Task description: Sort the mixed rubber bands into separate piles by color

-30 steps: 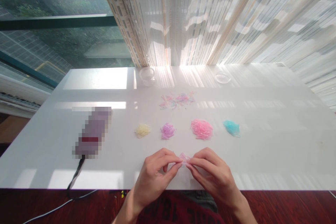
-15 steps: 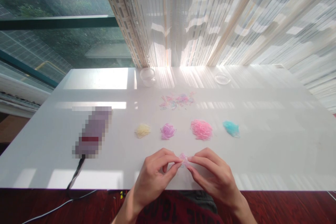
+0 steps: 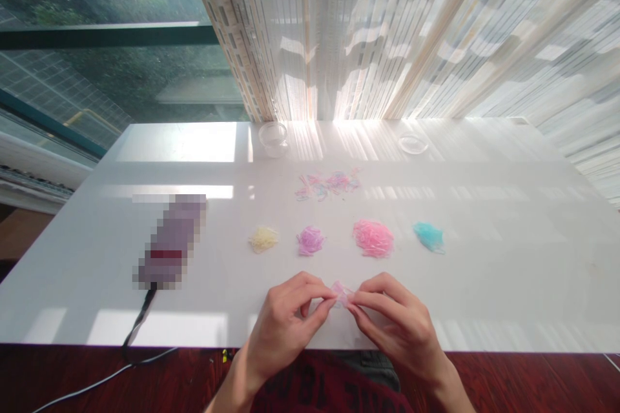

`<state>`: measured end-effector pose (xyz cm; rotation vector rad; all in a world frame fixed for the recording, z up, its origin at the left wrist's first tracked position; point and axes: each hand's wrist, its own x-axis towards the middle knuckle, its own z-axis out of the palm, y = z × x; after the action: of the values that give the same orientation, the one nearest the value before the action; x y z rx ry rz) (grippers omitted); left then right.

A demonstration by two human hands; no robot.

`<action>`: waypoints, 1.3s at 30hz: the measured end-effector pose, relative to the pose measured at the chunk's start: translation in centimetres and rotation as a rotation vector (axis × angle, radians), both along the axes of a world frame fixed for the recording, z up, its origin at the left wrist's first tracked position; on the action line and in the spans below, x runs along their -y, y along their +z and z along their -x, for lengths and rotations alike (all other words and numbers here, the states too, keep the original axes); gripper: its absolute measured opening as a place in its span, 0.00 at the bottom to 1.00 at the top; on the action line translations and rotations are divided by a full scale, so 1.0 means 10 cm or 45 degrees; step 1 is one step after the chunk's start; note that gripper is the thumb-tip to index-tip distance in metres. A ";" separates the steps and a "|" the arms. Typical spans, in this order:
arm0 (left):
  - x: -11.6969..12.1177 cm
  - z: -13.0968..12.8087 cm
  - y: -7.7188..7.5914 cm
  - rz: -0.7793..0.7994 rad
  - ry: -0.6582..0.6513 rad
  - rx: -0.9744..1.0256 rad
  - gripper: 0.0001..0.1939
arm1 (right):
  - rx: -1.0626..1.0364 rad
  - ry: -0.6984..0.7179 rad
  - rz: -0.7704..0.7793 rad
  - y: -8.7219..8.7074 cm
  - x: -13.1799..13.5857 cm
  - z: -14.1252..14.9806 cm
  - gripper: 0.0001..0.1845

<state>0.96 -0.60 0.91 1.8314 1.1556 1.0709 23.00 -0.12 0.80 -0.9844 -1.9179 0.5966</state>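
Note:
Near the table's front edge, my left hand (image 3: 303, 306) pinches the left side of a small pale pink-lilac bunch of thin rubber bands (image 3: 341, 292). Facing it, my right hand (image 3: 394, 310) has its thumb and fingertips closed at the bunch's right side. The fingertips partly hide the bunch. Just beyond my hands lie separate piles of similar thin bands: a yellow pile (image 3: 263, 240), a purple pile (image 3: 310, 241), a larger pink pile (image 3: 374, 239) and a turquoise pile (image 3: 429, 236). Behind them is a loose mixed-colour scatter of bands (image 3: 329, 185).
A clear round tub (image 3: 274, 139) and a clear round lid (image 3: 413, 143) stand at the back of the white table (image 3: 508, 258). On the left lies a blurred-out purple object (image 3: 172, 242) with a dark cord (image 3: 140, 319). Sheer curtains (image 3: 339, 32) hang along the far edge.
My right fingertips have shifted very slightly to the right, and more of the pale bunch shows between my hands. The left hand keeps its pinch; the piles are unchanged.

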 end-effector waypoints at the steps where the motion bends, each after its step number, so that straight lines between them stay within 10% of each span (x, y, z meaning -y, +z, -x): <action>1: 0.00 0.00 0.00 -0.003 0.003 0.000 0.05 | 0.004 -0.005 -0.003 0.00 0.00 0.00 0.09; 16: 0.00 -0.01 0.01 -0.033 0.035 0.003 0.05 | 0.000 -0.086 0.005 0.03 -0.01 0.00 0.07; 24: -0.01 -0.01 0.02 -0.059 0.082 0.003 0.05 | 0.202 -0.566 -0.150 -0.03 -0.25 -0.39 0.04; 39: -0.01 0.01 0.01 -0.046 0.055 0.004 0.06 | 0.253 -0.583 -0.076 -0.11 -0.32 -0.42 0.07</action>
<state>0.86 -0.48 1.00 1.8387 1.1860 1.1256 27.20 3.03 -0.33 -1.4297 -1.7782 0.1799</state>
